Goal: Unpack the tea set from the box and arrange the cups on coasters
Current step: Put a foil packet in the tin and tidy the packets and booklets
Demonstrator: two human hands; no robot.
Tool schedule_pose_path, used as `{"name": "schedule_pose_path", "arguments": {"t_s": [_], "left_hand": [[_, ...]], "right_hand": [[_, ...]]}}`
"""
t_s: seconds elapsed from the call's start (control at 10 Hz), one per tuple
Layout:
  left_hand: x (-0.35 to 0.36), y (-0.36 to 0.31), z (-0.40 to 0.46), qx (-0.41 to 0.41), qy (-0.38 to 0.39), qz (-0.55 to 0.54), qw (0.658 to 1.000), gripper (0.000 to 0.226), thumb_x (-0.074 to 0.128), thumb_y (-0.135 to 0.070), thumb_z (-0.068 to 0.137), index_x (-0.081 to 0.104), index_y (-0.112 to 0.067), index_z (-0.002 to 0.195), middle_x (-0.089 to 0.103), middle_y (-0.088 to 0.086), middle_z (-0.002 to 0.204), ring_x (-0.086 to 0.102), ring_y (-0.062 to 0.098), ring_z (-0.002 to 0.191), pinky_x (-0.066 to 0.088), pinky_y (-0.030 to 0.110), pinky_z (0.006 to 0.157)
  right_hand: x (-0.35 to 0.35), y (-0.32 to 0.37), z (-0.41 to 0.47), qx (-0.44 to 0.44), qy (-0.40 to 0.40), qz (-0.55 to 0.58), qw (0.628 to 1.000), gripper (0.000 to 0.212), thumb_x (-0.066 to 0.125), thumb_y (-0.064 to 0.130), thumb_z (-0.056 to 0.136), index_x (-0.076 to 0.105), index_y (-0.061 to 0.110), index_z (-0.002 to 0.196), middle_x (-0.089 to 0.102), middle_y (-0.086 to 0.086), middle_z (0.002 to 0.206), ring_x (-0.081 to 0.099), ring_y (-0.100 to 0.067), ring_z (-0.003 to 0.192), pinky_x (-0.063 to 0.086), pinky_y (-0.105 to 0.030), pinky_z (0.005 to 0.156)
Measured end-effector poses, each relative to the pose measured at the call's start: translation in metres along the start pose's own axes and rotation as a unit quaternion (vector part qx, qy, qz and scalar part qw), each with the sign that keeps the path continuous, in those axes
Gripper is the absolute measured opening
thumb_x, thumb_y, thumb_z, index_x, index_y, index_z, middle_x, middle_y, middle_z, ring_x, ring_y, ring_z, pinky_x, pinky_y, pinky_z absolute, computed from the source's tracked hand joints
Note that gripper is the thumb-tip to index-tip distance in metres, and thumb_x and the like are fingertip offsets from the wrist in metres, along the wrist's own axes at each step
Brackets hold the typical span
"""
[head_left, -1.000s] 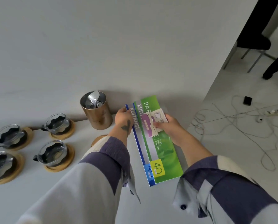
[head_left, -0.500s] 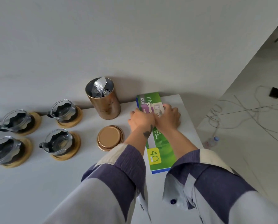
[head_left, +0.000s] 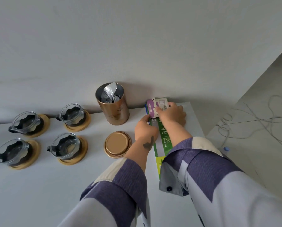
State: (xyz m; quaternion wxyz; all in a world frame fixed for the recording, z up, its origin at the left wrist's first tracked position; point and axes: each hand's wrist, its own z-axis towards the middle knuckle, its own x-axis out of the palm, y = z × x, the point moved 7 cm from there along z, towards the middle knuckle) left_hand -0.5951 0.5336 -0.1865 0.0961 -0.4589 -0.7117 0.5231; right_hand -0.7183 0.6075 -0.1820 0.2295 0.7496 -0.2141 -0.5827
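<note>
Several glass cups with black holders, one of them nearest the tin (head_left: 72, 114), each stand on a round wooden coaster (head_left: 83, 126) at the table's left. A flat green box (head_left: 164, 136) lies at the right end of the table, its near part hidden under my sleeves. My left hand (head_left: 145, 130) grips the box's left edge with curled fingers. My right hand (head_left: 173, 114) pinches a small purple and white card packet (head_left: 152, 107) against the far end of the box by the wall.
An open copper tin (head_left: 115, 112) with a foil bag inside stands by the wall, its gold lid (head_left: 117, 144) lying in front of it. The table's right edge (head_left: 201, 128) drops to a floor with cables (head_left: 245, 122) and a bottle (head_left: 226, 149).
The green box went from held up in the air to lying flat on the table. Both hands slid toward its far end, and the small packet moved to the wall side.
</note>
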Motion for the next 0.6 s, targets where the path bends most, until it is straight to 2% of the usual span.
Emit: {"name": "schedule_pose_path", "arguments": {"t_s": [0.1, 0.2, 0.3, 0.4, 0.5, 0.6], "left_hand": [[-0.003, -0.001, 0.002, -0.008, -0.002, -0.052, 0.999, 0.055, 0.048, 0.005, 0.085, 0.051, -0.022, 0.134, 0.064, -0.005, 0.116, 0.062, 0.018, 0.105, 0.051, 0.030, 0.091], [-0.006, -0.005, 0.001, -0.013, 0.005, -0.065, 0.998, 0.057, 0.047, 0.008, 0.090, 0.039, -0.010, 0.143, 0.055, -0.001, 0.134, 0.054, 0.013, 0.109, 0.041, 0.020, 0.086], [-0.005, -0.007, 0.000, 0.002, 0.023, -0.063, 0.998, 0.050, 0.047, 0.008, 0.092, 0.042, -0.007, 0.140, 0.057, -0.006, 0.117, 0.052, 0.000, 0.076, 0.045, 0.011, 0.064], [-0.005, -0.008, -0.007, 0.014, 0.023, -0.030, 0.999, 0.045, 0.046, 0.006, 0.092, 0.046, -0.008, 0.136, 0.054, -0.015, 0.089, 0.050, 0.000, 0.068, 0.043, 0.014, 0.062], [-0.007, -0.010, -0.021, 0.016, 0.034, 0.016, 0.999, 0.048, 0.048, -0.006, 0.095, 0.039, -0.011, 0.142, 0.060, -0.008, 0.097, 0.051, 0.006, 0.071, 0.040, 0.013, 0.057], [-0.022, -0.018, -0.039, 0.030, 0.037, 0.055, 0.997, 0.056, 0.049, -0.012, 0.096, 0.029, -0.015, 0.148, 0.046, 0.004, 0.142, 0.057, 0.017, 0.105, 0.042, 0.015, 0.074]], "right_hand": [[0.002, 0.001, 0.003, 0.005, 0.004, -0.004, 1.000, 0.058, 0.060, 0.057, 0.081, 0.050, 0.028, 0.131, 0.048, -0.008, 0.130, 0.043, -0.031, 0.121, 0.040, -0.043, 0.093], [0.004, 0.001, 0.003, 0.014, 0.018, 0.000, 1.000, 0.061, 0.059, 0.058, 0.082, 0.046, 0.028, 0.134, 0.046, -0.010, 0.132, 0.041, -0.032, 0.123, 0.039, -0.043, 0.096], [0.002, -0.002, 0.002, 0.003, 0.032, 0.006, 0.999, 0.063, 0.056, 0.057, 0.085, 0.041, 0.027, 0.139, 0.045, -0.012, 0.135, 0.040, -0.033, 0.126, 0.038, -0.043, 0.098], [-0.006, -0.007, -0.005, -0.007, 0.038, 0.035, 0.999, 0.058, 0.051, 0.045, 0.093, 0.036, 0.022, 0.144, 0.045, -0.013, 0.139, 0.042, -0.034, 0.128, 0.040, -0.045, 0.100], [-0.011, -0.011, -0.016, -0.030, 0.067, 0.022, 0.997, 0.050, 0.052, 0.040, 0.093, 0.042, 0.025, 0.139, 0.051, -0.011, 0.133, 0.048, -0.034, 0.121, 0.045, -0.045, 0.097], [-0.022, -0.011, -0.038, -0.049, 0.090, -0.037, 0.994, 0.045, 0.055, 0.033, 0.090, 0.047, 0.028, 0.134, 0.050, -0.011, 0.129, 0.047, -0.034, 0.119, 0.044, -0.042, 0.095]]}}
